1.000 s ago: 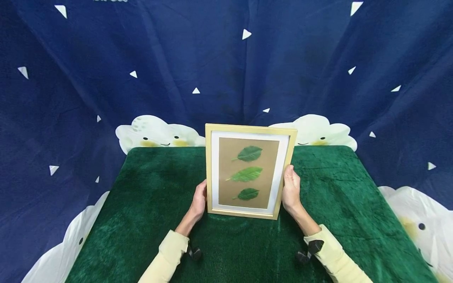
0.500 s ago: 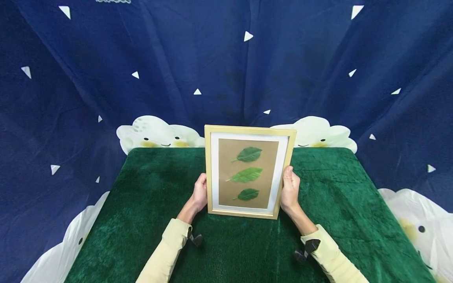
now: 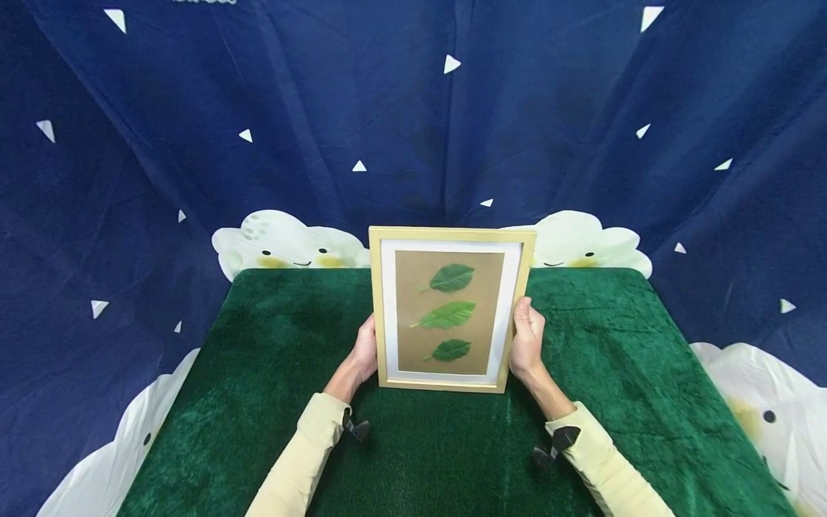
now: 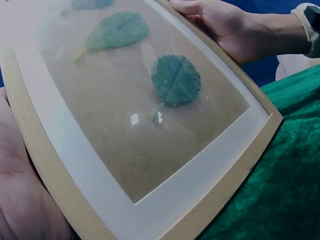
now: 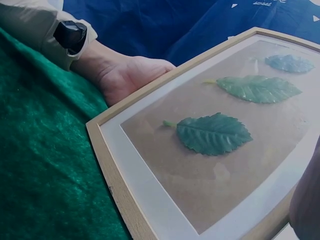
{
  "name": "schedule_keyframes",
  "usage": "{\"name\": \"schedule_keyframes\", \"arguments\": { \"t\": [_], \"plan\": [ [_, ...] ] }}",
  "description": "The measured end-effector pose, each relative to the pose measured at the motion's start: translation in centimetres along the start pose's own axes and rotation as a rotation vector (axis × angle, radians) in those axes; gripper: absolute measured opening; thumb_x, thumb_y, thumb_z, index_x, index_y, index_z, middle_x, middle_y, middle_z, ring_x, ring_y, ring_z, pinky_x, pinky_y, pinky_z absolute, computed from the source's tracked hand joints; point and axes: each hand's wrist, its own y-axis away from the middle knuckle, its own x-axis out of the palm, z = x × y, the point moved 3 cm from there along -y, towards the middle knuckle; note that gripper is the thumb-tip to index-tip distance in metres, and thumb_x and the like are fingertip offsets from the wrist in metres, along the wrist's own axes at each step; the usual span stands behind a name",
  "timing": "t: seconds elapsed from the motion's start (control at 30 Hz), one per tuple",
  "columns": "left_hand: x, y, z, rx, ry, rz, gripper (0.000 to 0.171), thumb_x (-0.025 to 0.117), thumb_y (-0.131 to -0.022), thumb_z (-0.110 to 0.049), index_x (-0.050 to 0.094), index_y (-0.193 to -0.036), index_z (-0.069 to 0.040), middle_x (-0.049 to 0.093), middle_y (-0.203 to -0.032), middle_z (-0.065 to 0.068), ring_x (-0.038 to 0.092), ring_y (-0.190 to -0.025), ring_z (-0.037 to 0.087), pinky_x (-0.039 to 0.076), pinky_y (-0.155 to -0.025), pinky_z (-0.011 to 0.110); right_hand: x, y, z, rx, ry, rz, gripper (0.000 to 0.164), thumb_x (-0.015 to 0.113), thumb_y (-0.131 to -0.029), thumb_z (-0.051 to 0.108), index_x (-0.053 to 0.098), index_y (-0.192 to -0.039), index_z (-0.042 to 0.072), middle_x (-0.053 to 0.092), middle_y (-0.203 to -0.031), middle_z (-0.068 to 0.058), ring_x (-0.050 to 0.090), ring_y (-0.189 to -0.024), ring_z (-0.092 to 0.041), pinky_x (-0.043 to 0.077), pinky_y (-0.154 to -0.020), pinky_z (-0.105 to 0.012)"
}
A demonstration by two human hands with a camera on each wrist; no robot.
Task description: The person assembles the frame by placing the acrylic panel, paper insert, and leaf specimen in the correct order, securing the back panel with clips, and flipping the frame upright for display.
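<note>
A picture frame [image 3: 450, 235] with a pale wooden border and white mat stands nearly upright between my hands, tilted a little. Behind its clear front, three green leaves [image 3: 448, 314] lie in a column on a brown backing. My left hand [image 3: 365, 350] holds the frame's left side, its fingers hidden behind it. On the opposite side my right hand [image 3: 528, 337] grips the edge, thumb up along the border. The right wrist view shows the left palm against the wooden side, and the leaves close up with glare over them.
A green velvety cloth [image 3: 271, 337] covers the table under the frame. Dark blue fabric [image 3: 413, 108] with white triangles and smiling clouds [image 3: 588, 240] hangs behind and at both sides. Small black devices [image 3: 565, 438] are strapped at both wrists.
The picture frame has shifted slightly left and up, staying in both hands. Both hands keep their hold on its sides; the right hand moved a little left with it.
</note>
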Motion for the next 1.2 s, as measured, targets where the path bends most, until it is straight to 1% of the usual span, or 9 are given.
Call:
{"name": "schedule_keyframes", "arguments": {
  "t": [0.23, 0.63, 0.73, 0.8, 0.87, 0.93, 1.0, 1.1, 1.2],
  "plan": [
    [-0.6, 0.3, -0.2, 0.030, 0.010, -0.002, 0.029, 0.026, -0.107, -0.032, 0.053, -0.106, -0.020, 0.054, -0.103, -0.002, 0.053, -0.097, 0.013, 0.042, -0.090, 0.029, 0.7, -0.9, -0.4, -0.021, -0.003, 0.018, 0.060, 0.037, -0.114, 0.035, 0.062, -0.080, -0.008, 0.068, -0.073, 0.004, 0.063, -0.061, -0.005, 0.049, -0.053, -0.020],
    [-1.2, -0.4, -0.2, 0.021, 0.010, -0.053, 0.032, 0.026, -0.108, -0.039, 0.052, -0.105, -0.020, 0.055, -0.105, -0.002, 0.053, -0.099, 0.013, 0.041, -0.091, 0.030, 1.4, -1.5, -1.5, 0.032, -0.005, 0.043, 0.049, 0.035, -0.114, 0.039, 0.072, -0.095, 0.013, 0.071, -0.078, 0.003, 0.066, -0.062, -0.007, 0.052, -0.053, -0.022],
    [-1.4, -0.4, -0.1, 0.023, 0.000, -0.066, 0.033, 0.026, -0.108, -0.039, 0.052, -0.107, -0.018, 0.052, -0.108, 0.000, 0.051, -0.101, 0.015, 0.039, -0.093, 0.032, 1.3, -1.7, -1.7, 0.043, -0.005, 0.057, 0.049, 0.035, -0.114, 0.040, 0.072, -0.097, 0.013, 0.071, -0.079, 0.002, 0.066, -0.063, -0.007, 0.053, -0.053, -0.022],
    [-1.5, -0.3, 0.0, 0.020, -0.034, -0.083, 0.038, 0.025, -0.108, -0.039, 0.052, -0.113, -0.014, 0.051, -0.114, 0.004, 0.050, -0.107, 0.018, 0.037, -0.097, 0.035, 1.2, -1.8, -1.8, 0.055, 0.011, 0.070, 0.051, 0.035, -0.114, 0.039, 0.071, -0.099, 0.008, 0.071, -0.078, 0.003, 0.066, -0.062, -0.007, 0.053, -0.052, -0.023],
    [-1.7, -0.1, 0.1, 0.022, -0.061, -0.095, 0.047, 0.023, -0.110, -0.042, 0.051, -0.129, -0.009, 0.049, -0.128, 0.010, 0.047, -0.118, 0.024, 0.035, -0.105, 0.041, 0.9, -1.7, -1.9, 0.068, 0.043, 0.086, 0.052, 0.034, -0.115, 0.036, 0.070, -0.100, 0.001, 0.071, -0.079, 0.004, 0.066, -0.063, -0.007, 0.053, -0.053, -0.022],
    [-1.9, 0.3, 0.1, 0.018, -0.086, -0.095, 0.062, 0.021, -0.110, -0.050, 0.041, -0.150, -0.007, 0.043, -0.148, 0.015, 0.041, -0.136, 0.029, 0.028, -0.117, 0.048, 0.5, -1.5, -2.1, 0.081, 0.084, 0.097, 0.053, 0.033, -0.115, 0.030, 0.068, -0.101, -0.008, 0.070, -0.079, 0.005, 0.066, -0.065, -0.006, 0.053, -0.055, -0.022],
    [-2.0, 0.7, 0.0, 0.026, -0.115, -0.078, 0.077, 0.019, -0.109, -0.061, 0.026, -0.163, -0.007, 0.029, -0.167, 0.015, 0.027, -0.153, 0.032, 0.016, -0.126, 0.052, -0.2, -1.3, -2.3, 0.082, 0.144, 0.108, 0.050, 0.033, -0.115, 0.023, 0.066, -0.101, -0.012, 0.069, -0.080, 0.005, 0.065, -0.068, -0.006, 0.053, -0.057, -0.021],
    [-2.2, 1.4, -0.5, 0.080, -0.188, -0.022, 0.090, 0.015, -0.104, -0.072, 0.017, -0.167, -0.008, 0.018, -0.174, 0.012, 0.012, -0.161, 0.031, 0.004, -0.129, 0.053, -1.3, -0.8, -2.4, 0.058, 0.250, 0.128, 0.044, 0.037, -0.115, 0.016, 0.062, -0.093, -0.014, 0.061, -0.078, -0.004, 0.058, -0.072, -0.007, 0.049, -0.061, -0.020],
    [-2.5, 2.0, -1.0, 0.197, -0.310, 0.030, 0.083, 0.010, -0.108, -0.065, 0.021, -0.167, -0.009, 0.021, -0.173, 0.013, 0.016, -0.160, 0.034, 0.005, -0.128, 0.057, -2.4, -0.1, -2.3, 0.039, 0.367, 0.165, 0.038, 0.042, -0.114, 0.015, 0.062, -0.091, -0.009, 0.056, -0.081, -0.015, 0.052, -0.078, -0.010, 0.044, -0.067, -0.020]
  ]
}}
